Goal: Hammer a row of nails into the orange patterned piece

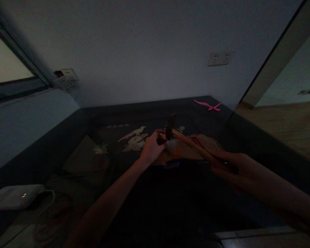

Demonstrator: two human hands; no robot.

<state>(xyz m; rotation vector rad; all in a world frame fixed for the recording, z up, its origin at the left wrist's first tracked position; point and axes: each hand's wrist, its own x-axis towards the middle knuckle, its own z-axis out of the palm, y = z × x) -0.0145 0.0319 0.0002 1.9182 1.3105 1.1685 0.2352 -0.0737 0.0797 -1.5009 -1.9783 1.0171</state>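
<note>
My right hand (234,168) is wrapped round the light wooden handle of a hammer (189,142). The hammer's dark head stands upright, close to the fingers of my left hand (153,146). Thumb and fingers of the left hand come together in a pinch beside the head. What they hold, if anything, is hidden in the dim light. Under and beside both hands lies a flat, brown, speckled package or sheet (184,148) with a red patch and a small blue label near its front edge.
The dark table (155,110) bears a printed bird design (136,137). A pink ribbon-like strip (209,105) lies at the back right. At the left edge sits a white device (18,196) with a cable. Wall sockets (220,58) are above the table.
</note>
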